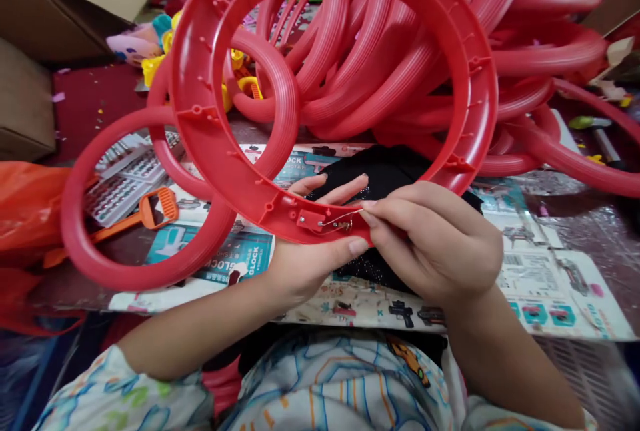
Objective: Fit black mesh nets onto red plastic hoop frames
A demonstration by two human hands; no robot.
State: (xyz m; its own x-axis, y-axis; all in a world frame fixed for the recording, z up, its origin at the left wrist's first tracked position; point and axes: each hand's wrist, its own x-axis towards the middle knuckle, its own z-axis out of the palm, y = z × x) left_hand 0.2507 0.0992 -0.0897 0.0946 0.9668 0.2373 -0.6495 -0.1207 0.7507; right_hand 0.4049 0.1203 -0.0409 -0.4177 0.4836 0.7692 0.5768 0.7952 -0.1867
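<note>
A large red plastic ring half [197,77], hollow side facing me, is held up over the table. My left hand [310,257] grips its lower rim, thumb in front and fingers behind. Inside the channel there sits a small red switch-like block [311,220] with metal contacts, and beside it a small metal spring [344,225]. My right hand [435,237] pinches the end of a thin wire [345,217] that runs from the block. The right fingers are close to the ring's lower rim.
Many ribbed red rings [340,64] are heaped behind. One ring [75,217] lies at left around an orange plastic handle [157,209] and trays of small parts [125,184]. Printed cardboard [565,291] and black cloth [385,171] cover the table. Cardboard boxes [25,97] stand far left.
</note>
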